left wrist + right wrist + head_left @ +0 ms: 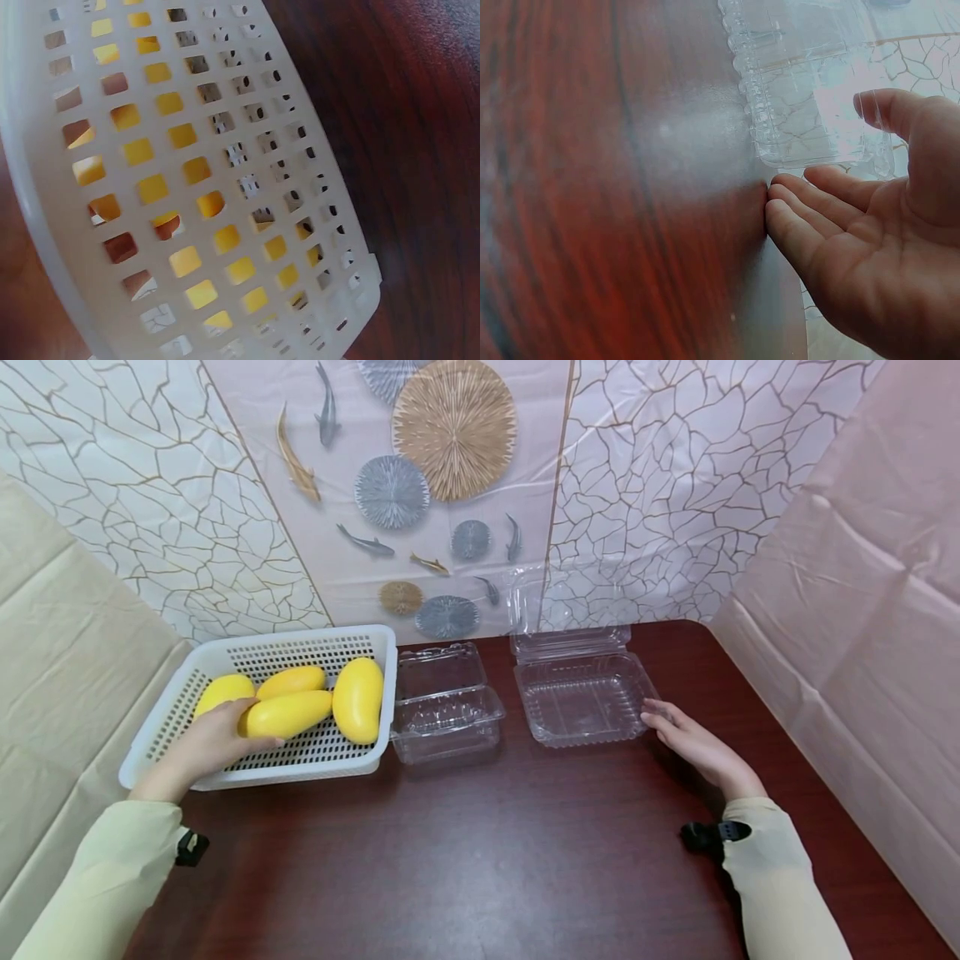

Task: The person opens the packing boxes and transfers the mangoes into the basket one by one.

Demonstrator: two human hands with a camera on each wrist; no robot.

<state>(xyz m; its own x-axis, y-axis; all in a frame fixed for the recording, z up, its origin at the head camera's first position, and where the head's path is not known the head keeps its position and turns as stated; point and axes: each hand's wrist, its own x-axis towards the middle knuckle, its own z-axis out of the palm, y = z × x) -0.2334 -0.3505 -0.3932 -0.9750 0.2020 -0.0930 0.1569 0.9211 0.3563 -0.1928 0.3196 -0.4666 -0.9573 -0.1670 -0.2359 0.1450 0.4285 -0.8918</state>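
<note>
My left hand (212, 739) reaches over the near side of a white perforated basket (384, 693) and grips the left end of a yellow mango (288, 714). Several mangoes lie in the basket, one upright at the right (357, 700). In the left wrist view the basket's wall (217, 97) hides most of that hand. My right hand (693, 745) is at the right side of a clear plastic clamshell box (585, 697) with its lid up. In the right wrist view, its fingers (817, 214) are extended beside the box, the thumb near its rim.
Between the basket and the open box stand more clear plastic boxes (447, 718), close against the basket. The dark red wooden table (465, 860) extends in front. Patterned sheeting (637, 485) rises behind, and plain cloth (847, 610) borders the right side.
</note>
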